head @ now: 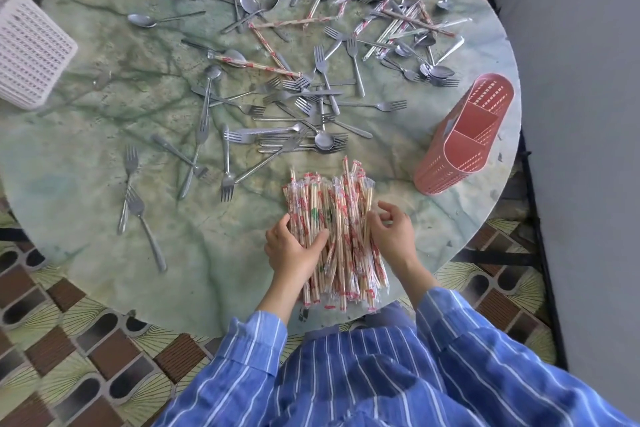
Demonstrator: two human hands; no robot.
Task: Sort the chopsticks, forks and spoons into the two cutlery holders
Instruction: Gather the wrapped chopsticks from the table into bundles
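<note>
left hand [290, 248] clasps the chopstick bundle [329, 199], right hand [393, 230] relaxed open against its right side.

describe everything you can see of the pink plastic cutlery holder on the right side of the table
The pink perforated plastic cutlery holder is an elongated tub with rounded ends and slotted walls. Two inner walls split it into three compartments, and nothing shows inside any of them. It appears to stand upright on its base, its open top towards the camera, near the right edge of the round green marbled table. Only the table touches it; the nearest forks lie apart from it.
</note>
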